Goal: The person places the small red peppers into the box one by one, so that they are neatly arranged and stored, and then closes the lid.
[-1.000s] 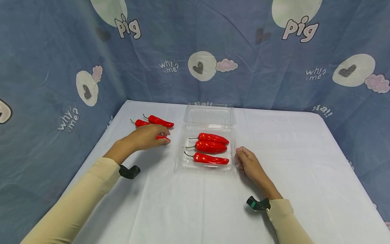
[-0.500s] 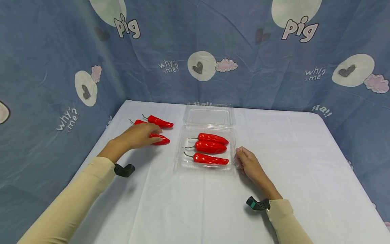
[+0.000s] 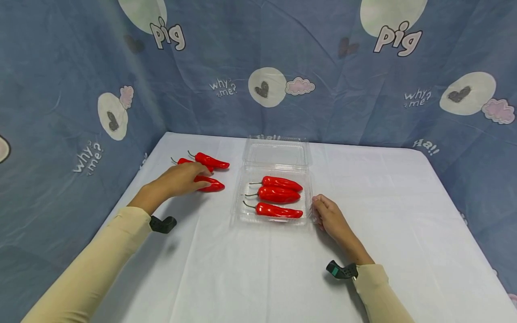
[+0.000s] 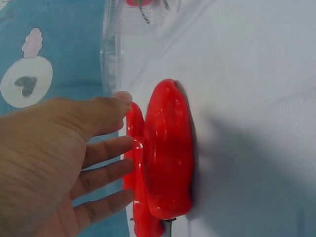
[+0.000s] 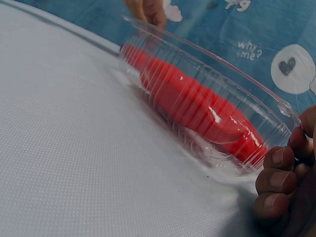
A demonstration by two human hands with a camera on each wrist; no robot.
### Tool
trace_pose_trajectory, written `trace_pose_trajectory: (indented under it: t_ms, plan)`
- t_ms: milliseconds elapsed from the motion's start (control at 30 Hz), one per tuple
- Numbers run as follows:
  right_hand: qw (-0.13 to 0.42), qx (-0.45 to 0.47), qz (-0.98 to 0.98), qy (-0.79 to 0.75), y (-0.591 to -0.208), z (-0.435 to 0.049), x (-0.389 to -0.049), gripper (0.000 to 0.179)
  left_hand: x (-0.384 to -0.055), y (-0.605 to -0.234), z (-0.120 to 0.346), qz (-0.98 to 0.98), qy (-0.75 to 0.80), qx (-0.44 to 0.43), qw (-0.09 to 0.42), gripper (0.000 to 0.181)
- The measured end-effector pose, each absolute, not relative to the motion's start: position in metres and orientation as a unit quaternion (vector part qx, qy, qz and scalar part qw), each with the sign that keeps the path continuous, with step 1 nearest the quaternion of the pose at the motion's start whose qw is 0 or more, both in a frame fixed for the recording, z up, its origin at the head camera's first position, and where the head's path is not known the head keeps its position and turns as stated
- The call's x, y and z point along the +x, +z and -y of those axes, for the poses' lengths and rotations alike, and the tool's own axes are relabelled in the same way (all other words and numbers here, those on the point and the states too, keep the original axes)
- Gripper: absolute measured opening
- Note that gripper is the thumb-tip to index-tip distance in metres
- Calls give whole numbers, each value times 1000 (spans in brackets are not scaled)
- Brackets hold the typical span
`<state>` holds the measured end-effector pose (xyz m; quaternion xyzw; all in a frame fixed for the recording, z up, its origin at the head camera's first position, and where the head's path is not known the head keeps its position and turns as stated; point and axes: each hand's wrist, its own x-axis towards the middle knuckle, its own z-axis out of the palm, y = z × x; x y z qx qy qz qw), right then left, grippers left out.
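My left hand [image 3: 181, 179] hovers at the left of the table over loose red chili peppers. Its fingers [image 4: 106, 170] are loosely extended right beside the nearest loose pepper [image 4: 170, 153], without being curled round it. Behind that one lie a partly covered pepper [image 3: 183, 161] and a back pepper [image 3: 210, 160]. A clear plastic clamshell box [image 3: 238, 197] stands mid-table, its lid [image 3: 276, 152] folded back. Three red peppers lie in the box, the middle one [image 3: 278, 194] close to the back one. My right hand [image 3: 329, 213] pinches the box's right rim between thumb and fingers.
A white cloth [image 3: 262, 278] covers the table. Blue printed fabric [image 3: 194, 54] hangs behind and at both sides, close to the table's back edge. Dark bands [image 3: 163, 224] sit on both wrists.
My left hand has drawn back a little to the left, so more of the nearest loose pepper shows. The right hand and the box have stayed in place.
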<state>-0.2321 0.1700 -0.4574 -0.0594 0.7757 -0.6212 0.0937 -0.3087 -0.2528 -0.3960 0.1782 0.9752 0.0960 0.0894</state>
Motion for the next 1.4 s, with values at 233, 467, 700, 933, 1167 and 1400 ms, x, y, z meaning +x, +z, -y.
trace_pose_trajectory:
  t_ms: [233,467,700,933,1167,1400]
  plan:
    - [97,-58,-779,-617,-459,-170,-234,35,-311,-401,256,-976,90,178,87,40]
    - [91,-55,-777,-621,-488,-175,-247,38,-314,-410,256,-976,83,181,87,42]
    - [83,-62,-771,-628,-492,-176,-247,39,-314,-422,255,-975,72,187,101,51]
    - [85,-64,-769,-631,-491,-176,-247,39,-313,-434,254,-974,58,199,92,47]
    - [92,-56,-767,-632,-487,-176,-247,38,-310,-439,255,-977,60,192,75,43]
    - [98,-62,-772,-625,-459,-171,-233,35,-309,-440,257,-976,68,195,67,40]
